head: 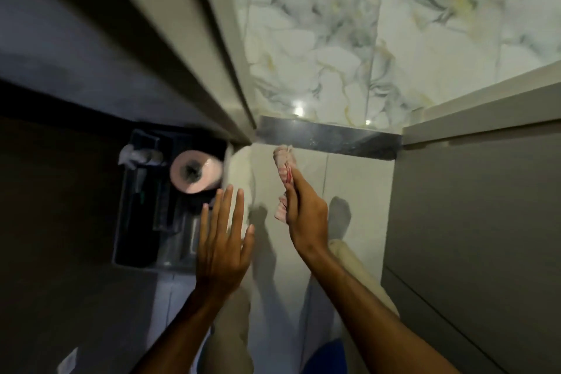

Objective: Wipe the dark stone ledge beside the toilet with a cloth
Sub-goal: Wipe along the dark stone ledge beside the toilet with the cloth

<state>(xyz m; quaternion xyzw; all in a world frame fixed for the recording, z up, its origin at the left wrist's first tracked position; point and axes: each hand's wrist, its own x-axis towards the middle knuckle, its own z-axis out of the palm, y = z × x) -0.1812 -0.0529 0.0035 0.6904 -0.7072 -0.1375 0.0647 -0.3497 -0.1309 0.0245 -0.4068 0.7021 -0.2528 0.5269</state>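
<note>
Just below the dark stone ledge, the right hand grips a bunched cloth; the left hand hovers, fingers spread; pressing flat should help.

Glossy dark stone ledge; soft fabric cloth; polished marble wall.

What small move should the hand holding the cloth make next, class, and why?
Probably push the right hand forward a little, so the cloth lands on the dark stone ledge. The cloth's tip sits just short of the ledge's near edge, seemingly not yet on it. The left hand is open and empty.
</note>
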